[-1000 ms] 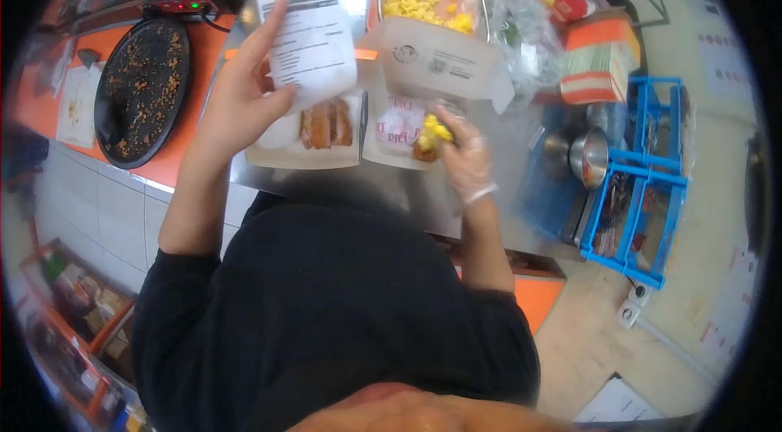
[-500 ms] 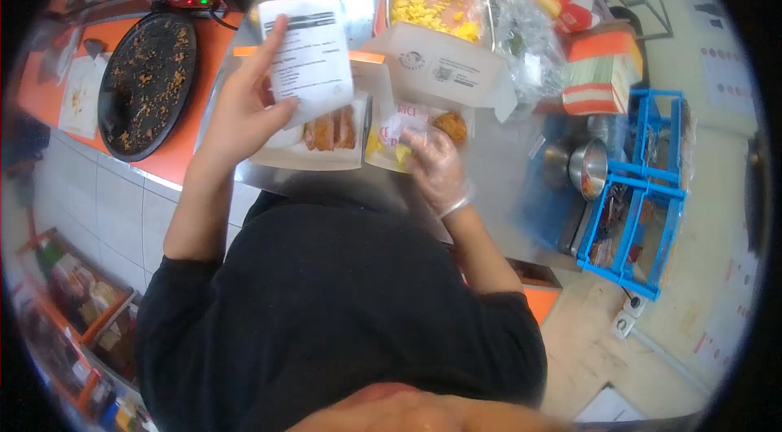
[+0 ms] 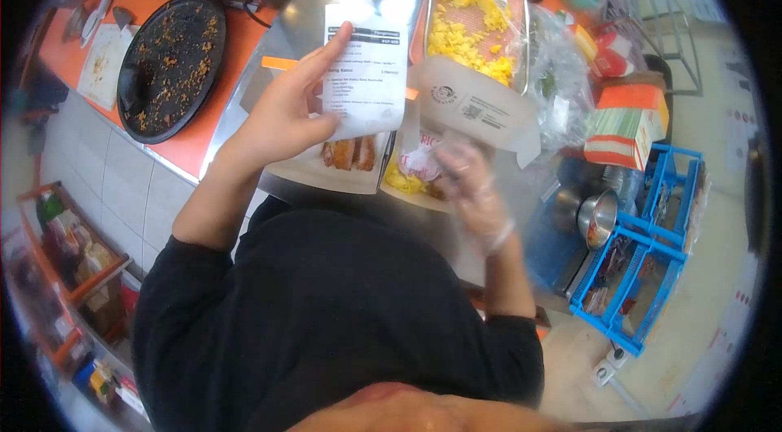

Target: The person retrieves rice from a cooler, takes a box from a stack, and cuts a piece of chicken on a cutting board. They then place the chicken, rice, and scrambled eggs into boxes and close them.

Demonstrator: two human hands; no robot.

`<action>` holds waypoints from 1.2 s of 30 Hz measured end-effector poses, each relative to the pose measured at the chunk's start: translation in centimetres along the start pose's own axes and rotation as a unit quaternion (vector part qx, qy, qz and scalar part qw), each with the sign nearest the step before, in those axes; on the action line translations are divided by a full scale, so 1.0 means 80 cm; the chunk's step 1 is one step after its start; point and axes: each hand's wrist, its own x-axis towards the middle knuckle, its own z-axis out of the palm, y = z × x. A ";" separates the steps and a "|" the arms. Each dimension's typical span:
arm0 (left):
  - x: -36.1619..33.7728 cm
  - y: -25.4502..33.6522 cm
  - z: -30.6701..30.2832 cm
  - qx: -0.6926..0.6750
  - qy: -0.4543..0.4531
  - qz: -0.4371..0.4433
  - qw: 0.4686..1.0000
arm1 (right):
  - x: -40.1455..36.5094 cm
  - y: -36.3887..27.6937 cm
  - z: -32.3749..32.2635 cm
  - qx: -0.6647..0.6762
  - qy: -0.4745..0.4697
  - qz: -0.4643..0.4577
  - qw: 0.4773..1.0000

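Observation:
My left hand [image 3: 297, 110], bare, holds a printed paper receipt [image 3: 366, 77] upright between thumb and fingers. Behind it stands a paper food box [image 3: 326, 179] with sliced fried meat [image 3: 350, 153] inside. My right hand [image 3: 472, 196] wears a clear plastic glove and is smeared by motion over the right side of a second box. That second box has its printed lid [image 3: 476, 106] raised. In it lie a paper-wrapped rice portion [image 3: 419, 161] and yellow scrambled egg [image 3: 403, 179]. I cannot tell whether the gloved fingers hold anything.
A tray of scrambled egg [image 3: 481, 33] sits behind the boxes. To the left lies a black round pan [image 3: 173, 65] with crumbs. Plastic bags [image 3: 562, 81], an orange-and-white carton [image 3: 627, 126], a metal bowl [image 3: 599, 220] and a blue rack [image 3: 643, 249] line the right.
The view has shifted, so the counter appears lower and further right. My right hand has moved right from the egg and wrapped rice, now covering where the fried piece showed. The left still holds the receipt.

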 end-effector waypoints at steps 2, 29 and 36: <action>0.003 -0.001 -0.004 -0.022 0.001 -0.006 1.000 | 0.030 -0.015 -0.066 0.035 0.015 0.000 0.999; 0.052 0.021 -0.035 -0.056 0.098 -0.048 0.992 | 0.208 0.082 -0.168 0.034 0.237 0.003 0.971; 0.051 0.025 -0.013 -0.088 0.076 -0.002 0.993 | 0.026 0.038 -0.094 0.077 0.012 0.026 0.997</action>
